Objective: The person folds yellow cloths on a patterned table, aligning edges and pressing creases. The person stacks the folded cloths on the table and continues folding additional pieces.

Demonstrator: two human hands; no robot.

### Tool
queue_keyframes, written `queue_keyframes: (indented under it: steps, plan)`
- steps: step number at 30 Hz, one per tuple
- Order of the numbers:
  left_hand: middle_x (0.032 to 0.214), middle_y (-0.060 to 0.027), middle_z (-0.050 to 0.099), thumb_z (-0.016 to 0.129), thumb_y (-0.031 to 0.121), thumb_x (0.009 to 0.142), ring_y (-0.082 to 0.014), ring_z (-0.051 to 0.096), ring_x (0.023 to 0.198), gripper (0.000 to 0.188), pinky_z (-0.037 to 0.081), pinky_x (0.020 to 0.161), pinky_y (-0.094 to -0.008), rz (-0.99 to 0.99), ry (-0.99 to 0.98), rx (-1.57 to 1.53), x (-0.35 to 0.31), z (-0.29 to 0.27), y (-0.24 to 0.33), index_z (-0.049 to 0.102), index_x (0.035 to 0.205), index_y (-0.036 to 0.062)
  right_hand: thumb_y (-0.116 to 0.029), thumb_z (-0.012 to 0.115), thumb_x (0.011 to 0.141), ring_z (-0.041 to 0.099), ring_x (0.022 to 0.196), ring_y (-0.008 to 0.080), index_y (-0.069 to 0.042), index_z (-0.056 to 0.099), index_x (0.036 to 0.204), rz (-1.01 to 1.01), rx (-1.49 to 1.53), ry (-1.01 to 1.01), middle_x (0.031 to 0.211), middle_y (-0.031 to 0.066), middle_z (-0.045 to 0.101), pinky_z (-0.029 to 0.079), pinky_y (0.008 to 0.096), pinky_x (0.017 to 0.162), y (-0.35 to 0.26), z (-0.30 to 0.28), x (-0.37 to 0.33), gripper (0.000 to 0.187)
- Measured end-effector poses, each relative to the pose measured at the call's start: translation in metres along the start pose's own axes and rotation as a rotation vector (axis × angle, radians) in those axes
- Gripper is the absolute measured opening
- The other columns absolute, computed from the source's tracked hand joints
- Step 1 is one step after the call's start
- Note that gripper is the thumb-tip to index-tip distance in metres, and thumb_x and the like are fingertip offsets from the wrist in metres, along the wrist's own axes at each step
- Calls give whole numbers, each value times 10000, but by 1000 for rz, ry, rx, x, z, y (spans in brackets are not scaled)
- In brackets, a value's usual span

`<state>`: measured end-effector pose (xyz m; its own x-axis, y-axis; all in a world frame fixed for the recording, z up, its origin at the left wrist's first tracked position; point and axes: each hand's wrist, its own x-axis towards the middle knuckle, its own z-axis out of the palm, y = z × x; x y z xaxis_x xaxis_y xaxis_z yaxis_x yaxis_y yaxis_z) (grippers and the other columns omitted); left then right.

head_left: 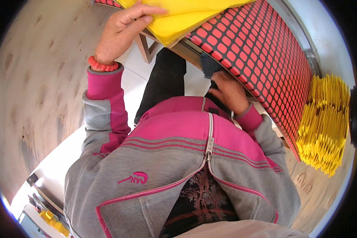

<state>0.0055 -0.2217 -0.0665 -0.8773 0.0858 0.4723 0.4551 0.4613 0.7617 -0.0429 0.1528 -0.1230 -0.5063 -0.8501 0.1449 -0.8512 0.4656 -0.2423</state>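
Note:
A stack of bright yellow cloth-like sheets (186,20) lies at the table's near left edge. My left hand (121,29) reaches up to its left side, thumb and forefinger stretched out and resting on the yellow surface. The tips of the other fingers run toward the picture's top edge. Below the table's front edge is my right hand (229,92), slightly blurred, its fingers apart and pointing left in front of my lap. Just above it a dark blue-grey cloth (210,65) hangs under the tabletop; I cannot tell whether the fingers touch it.
The table has a red-and-black checked cover (250,43). A tall pile of folded yellow pieces (325,123) stands at its right end. A wooden table leg (144,47) shows beside my dark trousers (164,79). More yellow items (53,222) are at lower left.

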Motion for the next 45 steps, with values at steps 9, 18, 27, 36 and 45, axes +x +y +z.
queue_keyframes:
  steps: [9, 18, 27, 36, 45]
  plan:
    - [1206, -26, 728, 506, 66, 1042, -93, 632, 1142, 268, 209, 1268, -387, -41, 13, -55, 0, 1, 6, 703, 1220, 27, -25, 788, 801, 703, 847, 284, -43, 699, 982, -578, 215, 370, 1030, 117, 727, 571, 349, 716, -45, -98, 126, 203]
    - [1217, -39, 728, 521, 44, 1013, -106, 629, 1169, 264, 227, 1264, -404, -41, -3, -43, -3, -3, -6, 702, 1205, 26, -139, 765, 842, 598, 1273, 291, -87, 691, 973, -594, 110, 404, 1291, 76, 677, 473, 426, 1053, -32, -69, 166, 160]
    - [1136, -16, 728, 627, 33, 933, -117, 642, 1147, 221, 257, 1258, -446, 83, -29, 92, -5, -10, -3, 706, 1139, 34, -101, 740, 884, 641, 1201, 332, -34, 661, 974, -390, 492, 361, 1189, 139, 712, 508, 404, 986, -35, -59, 165, 137]
    - [1047, 16, 709, 700, 89, 970, -84, 633, 1035, 115, 425, 1115, -355, 18, 178, 13, -7, 10, -12, 673, 1061, 24, -91, 776, 847, 666, 1114, 329, -27, 650, 986, -358, 480, 480, 1219, 164, 694, 531, 381, 922, -41, -65, 163, 198]
    - [1102, -9, 683, 668, 39, 992, -71, 630, 1061, 141, 496, 937, -241, -123, 327, -271, -8, 21, -13, 597, 1114, 29, -68, 806, 810, 671, 1087, 353, -23, 638, 1012, -515, 247, 418, 1265, 202, 671, 538, 390, 913, -34, -70, 165, 266]
